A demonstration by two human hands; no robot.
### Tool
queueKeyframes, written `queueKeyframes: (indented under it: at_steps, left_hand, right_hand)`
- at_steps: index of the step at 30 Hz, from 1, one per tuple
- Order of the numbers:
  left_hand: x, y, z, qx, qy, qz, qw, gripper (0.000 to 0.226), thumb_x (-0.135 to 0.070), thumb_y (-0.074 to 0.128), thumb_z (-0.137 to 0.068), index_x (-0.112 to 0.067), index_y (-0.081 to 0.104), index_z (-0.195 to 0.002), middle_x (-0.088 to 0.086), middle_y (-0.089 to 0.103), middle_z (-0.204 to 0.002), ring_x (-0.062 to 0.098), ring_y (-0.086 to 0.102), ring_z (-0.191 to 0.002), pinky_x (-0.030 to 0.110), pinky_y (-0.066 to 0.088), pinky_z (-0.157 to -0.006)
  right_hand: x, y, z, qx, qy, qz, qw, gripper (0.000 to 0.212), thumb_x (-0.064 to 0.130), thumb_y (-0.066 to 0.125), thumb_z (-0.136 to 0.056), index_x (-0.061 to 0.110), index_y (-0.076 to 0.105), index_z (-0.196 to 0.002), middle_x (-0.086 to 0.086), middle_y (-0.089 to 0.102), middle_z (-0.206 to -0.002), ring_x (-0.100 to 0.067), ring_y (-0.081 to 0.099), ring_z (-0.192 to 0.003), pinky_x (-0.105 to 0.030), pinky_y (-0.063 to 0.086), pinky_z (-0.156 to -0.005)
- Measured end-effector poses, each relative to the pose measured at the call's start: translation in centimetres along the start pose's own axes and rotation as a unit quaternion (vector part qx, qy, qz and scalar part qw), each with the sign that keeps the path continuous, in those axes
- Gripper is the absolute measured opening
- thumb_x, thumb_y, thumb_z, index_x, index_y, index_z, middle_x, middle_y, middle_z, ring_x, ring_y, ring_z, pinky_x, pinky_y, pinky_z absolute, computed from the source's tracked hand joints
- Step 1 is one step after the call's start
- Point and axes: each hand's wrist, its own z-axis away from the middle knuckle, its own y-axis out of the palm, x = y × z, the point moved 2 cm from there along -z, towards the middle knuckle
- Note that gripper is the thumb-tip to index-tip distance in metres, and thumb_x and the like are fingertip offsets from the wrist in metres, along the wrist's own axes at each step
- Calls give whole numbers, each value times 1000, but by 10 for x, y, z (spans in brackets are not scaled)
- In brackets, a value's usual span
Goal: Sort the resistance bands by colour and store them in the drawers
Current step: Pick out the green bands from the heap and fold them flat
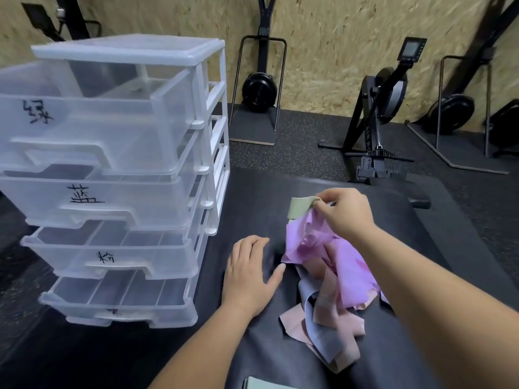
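Dark padded mat (280, 192) beside clear plastic drawers (112, 164), all pulled out. Right hand (345, 211) pinching green band (302, 207) above soft tangled pile (337, 276); left hand (250, 273) flat, empty.

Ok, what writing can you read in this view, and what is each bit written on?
"绿" – handwritten in black on the front of the top clear plastic drawer, pulled out.
"蓝" – on the second clear drawer.
"粉" – on the third clear drawer.
Fourth, bottom drawer: black mark, too cut off to read.
Small black monitor screens on the gym machines: too blurred to read.
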Motion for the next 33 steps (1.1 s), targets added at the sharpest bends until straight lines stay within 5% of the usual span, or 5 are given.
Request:
queueKeyframes:
  at_steps: [8, 15, 19, 25, 33]
  left_hand:
    - [-51, -37, -16, 14, 28, 26, 999, 66, -67, 50, -95, -26, 48, -147, -9, 44, -143, 17, 41, -135, 36, 41, -113]
    - [-111, -80, -37, 2, 72, 85, 994, 54, -54, 60, -95, -33, 50, -144, -13, 50, -141, 15, 46, -130, 40, 43, -110]
    - [-131, -90, -38, 39, 49, 120, 991, 66, -50, 65, -96, -39, 38, -154, -12, 46, -150, 17, 41, -136, 41, 41, -113]
    - [-127, -95, -35, 69, -32, 198, 977, 78, -54, 73, -90, -37, 35, -156, -10, 47, -144, 14, 48, -134, 44, 48, -108]
    - [-134, -117, -39, 47, -6, 243, 969, 47, -47, 66, -98, -37, 53, -141, -13, 56, -132, 11, 55, -122, 43, 51, -105]
  right_hand:
    - [20, -65, 14, -72, 20, -144, 987, 9, 30, 76, -88, 32, 84, -92, 15, 78, -80, -3, 73, -80, -23, 52, -69]
    - [45, -96, 33, -129, -2, -87, 988, 11, 30, 73, -83, 32, 83, -87, 14, 77, -78, -5, 71, -80, -25, 53, -74]
    - [54, -109, 43, -108, -70, -14, 992, 13, 21, 74, -81, 29, 82, -88, 11, 78, -79, -9, 73, -79, -29, 59, -77]
    - [56, -120, 57, -102, -93, -76, 988, 21, 7, 71, -81, 26, 80, -84, 9, 75, -74, -9, 70, -70, -26, 55, -69]
    - [52, -125, 73, -11, -93, -139, 986, 27, 2, 72, -82, 28, 79, -81, 9, 72, -70, -5, 68, -65, -24, 55, -66]
